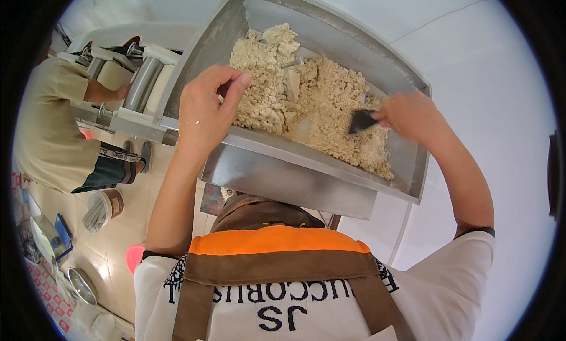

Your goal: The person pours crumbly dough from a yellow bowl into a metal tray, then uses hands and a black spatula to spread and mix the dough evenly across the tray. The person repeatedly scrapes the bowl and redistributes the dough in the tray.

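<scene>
A metal trough point(327, 29) in front of me holds crumbly, pale-beige dough point(329, 80). My right hand point(409, 115) grips a dark scraper point(361, 121), whose blade touches the crumbs at the right. Both the hand and the blade are slightly blurred. Over the trough's left front part is my left hand point(208, 102), its thumb against the curled fingers and nothing visible between them. A small white crumb sticks to its back. Under the dough, metal parts show in places near the middle of the trough.
To the left, another person point(57, 120) reaches toward a roller machine point(143, 84) beside the trough. A bucket of sticks point(106, 208), a pink item point(135, 258) and a metal bowl point(82, 285) are on the floor side. A white wall point(477, 98) stands close at the right.
</scene>
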Tool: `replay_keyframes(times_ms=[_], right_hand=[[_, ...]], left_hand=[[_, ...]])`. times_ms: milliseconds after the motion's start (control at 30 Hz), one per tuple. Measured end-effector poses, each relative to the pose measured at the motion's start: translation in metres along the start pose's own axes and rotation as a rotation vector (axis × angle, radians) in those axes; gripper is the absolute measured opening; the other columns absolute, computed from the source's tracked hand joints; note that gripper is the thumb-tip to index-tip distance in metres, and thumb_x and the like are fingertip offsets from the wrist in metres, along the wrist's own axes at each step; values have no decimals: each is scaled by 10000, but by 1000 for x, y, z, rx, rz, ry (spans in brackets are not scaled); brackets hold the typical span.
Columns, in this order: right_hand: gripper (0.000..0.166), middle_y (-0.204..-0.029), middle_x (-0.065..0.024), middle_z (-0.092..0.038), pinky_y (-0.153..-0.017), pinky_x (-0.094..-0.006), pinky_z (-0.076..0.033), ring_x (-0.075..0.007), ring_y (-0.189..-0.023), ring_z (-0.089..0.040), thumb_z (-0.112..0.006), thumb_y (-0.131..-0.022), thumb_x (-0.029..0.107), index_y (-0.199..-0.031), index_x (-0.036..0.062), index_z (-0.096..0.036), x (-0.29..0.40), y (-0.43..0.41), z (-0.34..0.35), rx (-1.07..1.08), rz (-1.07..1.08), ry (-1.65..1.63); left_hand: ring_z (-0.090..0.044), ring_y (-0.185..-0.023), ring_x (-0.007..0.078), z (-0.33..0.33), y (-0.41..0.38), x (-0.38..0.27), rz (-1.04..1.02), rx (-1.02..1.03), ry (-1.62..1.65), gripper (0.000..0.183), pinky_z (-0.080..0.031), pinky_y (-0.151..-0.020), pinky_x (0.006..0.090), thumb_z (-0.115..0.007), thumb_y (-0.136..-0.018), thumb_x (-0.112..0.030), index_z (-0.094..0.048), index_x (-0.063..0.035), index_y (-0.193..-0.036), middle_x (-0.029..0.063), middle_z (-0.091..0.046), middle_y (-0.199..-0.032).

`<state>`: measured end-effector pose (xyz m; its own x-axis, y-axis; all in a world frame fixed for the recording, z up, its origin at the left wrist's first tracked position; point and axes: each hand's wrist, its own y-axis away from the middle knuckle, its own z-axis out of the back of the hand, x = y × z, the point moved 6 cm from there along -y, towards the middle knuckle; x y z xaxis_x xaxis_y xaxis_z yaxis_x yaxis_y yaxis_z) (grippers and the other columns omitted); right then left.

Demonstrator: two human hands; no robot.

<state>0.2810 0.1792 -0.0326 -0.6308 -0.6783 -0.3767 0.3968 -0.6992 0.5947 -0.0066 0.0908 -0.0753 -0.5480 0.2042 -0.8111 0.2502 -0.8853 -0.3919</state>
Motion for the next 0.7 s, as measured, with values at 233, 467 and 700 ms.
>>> replay_keyframes(times_ms=[233, 467, 700], right_hand=[[296, -883, -107, -682, -680, -429, -488, -310, -820, -640, -603, -889, 339, -1163, 257, -679, 32, -31, -35, -70, 82, -196], [298, -906, -122, -680, -693, -396, -470, -281, -801, -635, -571, -936, 319, -1208, 234, -654, 2, -17, -29, -45, 204, -513], [296, -882, -123, -678, -704, -398, -456, -249, -733, -596, -549, -959, 332, -1218, 231, -650, 34, -39, -63, 249, 229, -784]], left_hand=[[-598, -645, 214, 0, 1, 1, -6, 0, 18, 178, -467, -606, 309, -669, -870, -171, -668, 7, -856, 115, -642, -770], [-593, -644, 228, 0, 3, 1, -10, -7, 5, 177, -458, -594, 315, -669, -870, -177, -669, -1, -852, 117, -638, -773], [-590, -636, 214, -1, 0, 1, -27, -18, 12, 157, -456, -587, 308, -672, -865, -158, -670, -3, -851, 113, -638, -769]])
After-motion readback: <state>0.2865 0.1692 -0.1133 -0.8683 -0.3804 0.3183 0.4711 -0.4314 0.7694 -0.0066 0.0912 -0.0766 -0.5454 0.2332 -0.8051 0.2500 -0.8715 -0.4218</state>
